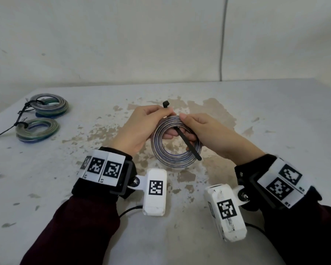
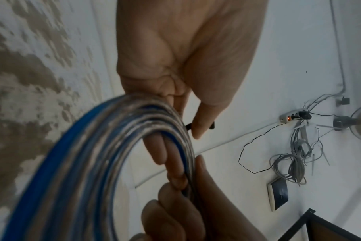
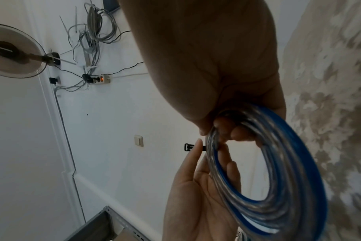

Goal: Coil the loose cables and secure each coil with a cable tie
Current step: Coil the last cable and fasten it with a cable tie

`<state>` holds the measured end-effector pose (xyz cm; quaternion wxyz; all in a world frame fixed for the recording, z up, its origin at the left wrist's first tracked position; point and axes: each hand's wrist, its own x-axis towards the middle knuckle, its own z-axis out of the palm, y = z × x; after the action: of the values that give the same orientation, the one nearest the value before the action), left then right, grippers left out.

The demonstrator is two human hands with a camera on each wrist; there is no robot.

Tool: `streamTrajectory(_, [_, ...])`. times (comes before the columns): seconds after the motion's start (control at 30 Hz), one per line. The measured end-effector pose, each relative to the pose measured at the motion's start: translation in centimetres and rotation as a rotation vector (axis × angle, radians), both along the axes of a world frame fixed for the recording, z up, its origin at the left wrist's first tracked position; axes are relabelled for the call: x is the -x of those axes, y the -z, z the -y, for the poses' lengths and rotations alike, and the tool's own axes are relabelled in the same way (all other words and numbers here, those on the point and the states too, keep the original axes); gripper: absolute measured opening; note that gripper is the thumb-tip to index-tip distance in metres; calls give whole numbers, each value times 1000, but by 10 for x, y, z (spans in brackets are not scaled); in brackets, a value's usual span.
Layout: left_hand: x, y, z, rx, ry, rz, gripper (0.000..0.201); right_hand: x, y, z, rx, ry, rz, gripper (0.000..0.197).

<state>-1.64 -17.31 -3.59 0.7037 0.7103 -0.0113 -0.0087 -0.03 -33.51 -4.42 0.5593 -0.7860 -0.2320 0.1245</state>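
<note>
A coil of clear and blue cable is held up over the stained table by both hands. My left hand grips the coil's upper left and pinches the head end of a black cable tie against it. The tie's tail slants down across the ring's right side. My right hand grips the coil's top right, thumb on top and fingers inside the ring. In the wrist views the coil fills the foreground, and the tie head pokes out beside the left hand's fingertip.
Two tied coils lie at the table's far left, their black tie tails sticking out leftward. A white wall stands right behind the table. A power strip and a fan show in the wrist views.
</note>
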Motion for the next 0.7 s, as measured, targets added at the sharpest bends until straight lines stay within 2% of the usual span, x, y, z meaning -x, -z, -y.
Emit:
streamTrajectory(0.13, [3, -1, 6, -126, 77, 55, 20, 0, -2, 4, 37, 17, 27, 44])
streamTrajectory(0.27, [3, 3, 10, -75, 111, 52, 25, 2, -2, 8, 56, -15, 12, 52])
streamTrajectory(0.4, [4, 2, 12, -75, 75, 68, 21, 9, -7, 8, 78, 69, 1, 47])
streamTrajectory(0.5, [2, 3, 11, -20, 29, 61, 22, 9, -13, 16, 69, 162, 149, 19])
streamTrajectory(0.6, [1, 4, 9, 6, -7, 49, 19, 12, -22, 24, 59, 63, 322, 31])
streamTrajectory(0.7, [1, 5, 10, 29, 0, 60, 15, 19, -24, 16, 21, -38, 356, 18])
